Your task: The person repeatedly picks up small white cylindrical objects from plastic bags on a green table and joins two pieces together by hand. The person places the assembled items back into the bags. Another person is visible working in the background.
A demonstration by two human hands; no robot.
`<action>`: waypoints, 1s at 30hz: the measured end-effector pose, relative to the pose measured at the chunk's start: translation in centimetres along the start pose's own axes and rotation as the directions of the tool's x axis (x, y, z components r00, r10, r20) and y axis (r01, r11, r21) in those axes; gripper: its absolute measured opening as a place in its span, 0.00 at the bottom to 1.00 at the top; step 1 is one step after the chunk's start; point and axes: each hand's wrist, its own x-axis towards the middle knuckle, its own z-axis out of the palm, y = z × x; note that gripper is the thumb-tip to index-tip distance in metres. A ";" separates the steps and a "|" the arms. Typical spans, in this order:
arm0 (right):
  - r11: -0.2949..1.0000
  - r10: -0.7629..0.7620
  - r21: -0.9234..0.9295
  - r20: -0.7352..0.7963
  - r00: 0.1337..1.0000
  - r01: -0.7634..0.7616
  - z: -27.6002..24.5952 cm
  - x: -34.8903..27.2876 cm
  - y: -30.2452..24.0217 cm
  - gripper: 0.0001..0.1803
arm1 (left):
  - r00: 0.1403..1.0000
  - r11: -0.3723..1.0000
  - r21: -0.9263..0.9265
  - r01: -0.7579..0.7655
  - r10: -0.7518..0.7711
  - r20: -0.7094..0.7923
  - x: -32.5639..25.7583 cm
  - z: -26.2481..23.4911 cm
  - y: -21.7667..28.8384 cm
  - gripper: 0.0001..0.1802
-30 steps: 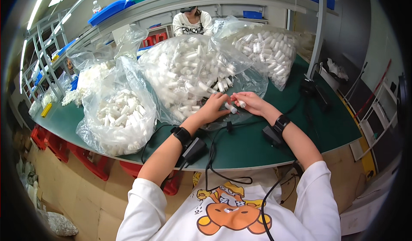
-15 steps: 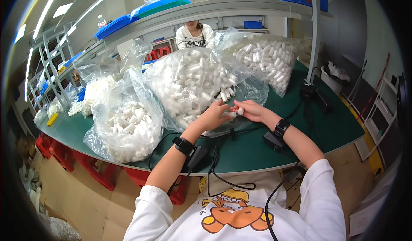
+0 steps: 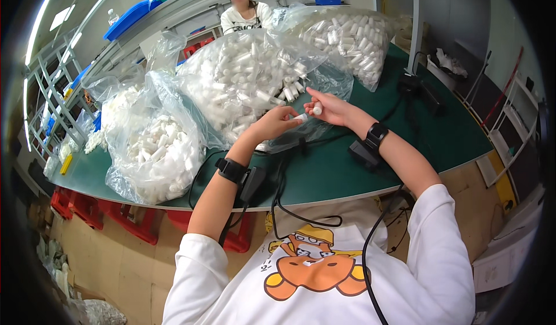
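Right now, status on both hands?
Left hand pinching small white piece. Right hand pinching white tube. Open clear bag directly behind; nothing blocking.

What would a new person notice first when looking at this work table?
First come the big clear bags of small white tubes heaped across the green table, with another bag at the left edge. In front of them, the left hand and right hand each pinch a small white piece, close together above the table.
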 end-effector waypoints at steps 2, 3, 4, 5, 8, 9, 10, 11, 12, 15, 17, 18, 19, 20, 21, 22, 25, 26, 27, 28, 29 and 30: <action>0.994 -0.045 -0.092 0.054 0.998 0.050 -0.6 0.2 0.2 0.14 | 0.999 0.994 -0.106 0.029 -0.027 0.022 0.0 0.4 -0.5 0.18; 0.987 -0.068 -0.138 0.086 0.994 0.079 -0.8 0.3 0.2 0.12 | 0.999 0.987 -0.155 0.044 -0.039 0.030 0.0 0.5 -0.8 0.18; 0.991 -0.073 -0.101 0.088 0.993 0.082 -0.9 0.5 0.2 0.11 | 0.999 0.975 -0.220 0.042 -0.042 0.005 0.0 0.7 -1.1 0.19; 0.994 -0.078 -0.064 0.090 0.993 0.084 -1.1 0.6 0.2 0.10 | 0.999 0.958 -0.284 0.039 -0.046 -0.020 0.1 0.9 -1.4 0.19; 0.998 -0.039 0.056 0.033 0.999 0.037 -1.5 0.8 0.1 0.10 | 0.994 0.933 -0.353 0.071 -0.097 -0.058 0.0 1.0 -1.3 0.20; 0.995 -0.015 0.097 0.006 1.000 0.014 -1.5 0.9 0.1 0.10 | 0.991 0.931 -0.355 0.088 -0.119 -0.066 0.1 0.9 -1.1 0.21; 0.994 -0.006 0.110 -0.016 1.000 0.008 -1.4 0.9 0.1 0.11 | 0.983 0.920 -0.373 0.123 -0.166 -0.084 0.1 0.9 -1.0 0.21; 0.992 0.003 0.122 -0.039 0.999 0.002 -1.3 0.8 0.1 0.12 | 0.972 0.907 -0.391 0.157 -0.212 -0.101 0.2 0.8 -0.9 0.21; 0.991 0.012 0.136 -0.060 0.998 -0.004 -1.2 0.8 0.1 0.13 | 0.959 0.893 -0.408 0.191 -0.259 -0.117 0.3 0.6 -0.7 0.22; 1.000 -0.026 -0.006 0.022 0.999 0.027 -0.8 0.6 -0.1 0.13 | 0.953 0.868 -0.458 0.192 -0.276 -0.125 0.5 -0.1 0.1 0.24; 1.000 0.021 -0.009 0.131 0.991 -0.020 -0.8 0.3 -0.2 0.13 | 0.954 0.865 -0.481 0.139 -0.247 -0.168 0.7 0.3 0.3 0.25; 0.999 0.046 -0.012 0.189 0.981 -0.044 -0.5 0.1 -0.1 0.14 | 0.953 0.864 -0.490 0.115 -0.236 -0.192 0.6 0.5 0.4 0.25; 0.999 0.025 -0.040 0.217 0.976 -0.017 -0.2 0.0 0.0 0.14 | 0.962 0.858 -0.509 0.066 -0.191 -0.196 0.5 0.7 0.5 0.25; 0.998 0.006 -0.066 0.245 0.970 0.011 0.1 -0.2 0.2 0.14 | 0.969 0.849 -0.528 0.017 -0.145 -0.202 0.4 1.1 0.7 0.25; 0.995 -0.012 -0.091 0.273 0.962 0.039 0.7 -0.4 0.2 0.15 | 0.973 0.837 -0.546 -0.031 -0.100 -0.208 0.3 1.2 0.7 0.26; 0.990 -0.028 -0.125 0.270 0.962 0.064 1.3 -0.6 0.1 0.13 | 0.979 0.820 -0.571 -0.038 -0.084 -0.186 0.4 1.3 0.6 0.25; 0.971 -0.071 -0.200 0.281 0.957 0.131 2.0 -1.0 0.0 0.11 | 0.988 0.774 -0.632 -0.040 -0.064 -0.141 0.4 1.6 0.2 0.23; 0.966 -0.082 -0.209 0.298 0.951 0.149 1.8 -0.9 0.1 0.11 | 0.987 0.766 -0.643 -0.032 -0.078 -0.142 0.4 1.6 0.3 0.23; 0.961 -0.094 -0.219 0.315 0.944 0.168 1.8 -0.8 0.1 0.11 | 0.986 0.758 -0.652 -0.024 -0.092 -0.143 0.4 1.6 0.3 0.22; 0.965 -0.098 -0.202 0.319 0.943 0.169 1.7 -0.8 0.1 0.10 | 0.985 0.752 -0.659 -0.019 -0.099 -0.142 0.4 1.7 0.1 0.22; 0.968 -0.102 -0.185 0.322 0.941 0.168 1.7 -0.8 0.1 0.10 | 0.984 0.746 -0.666 -0.015 -0.107 -0.141 0.6 1.7 -0.1 0.21; 0.972 -0.106 -0.167 0.326 0.939 0.167 1.7 -0.9 0.1 0.10 | 0.983 0.740 -0.672 -0.009 -0.115 -0.140 0.6 1.7 -0.2 0.21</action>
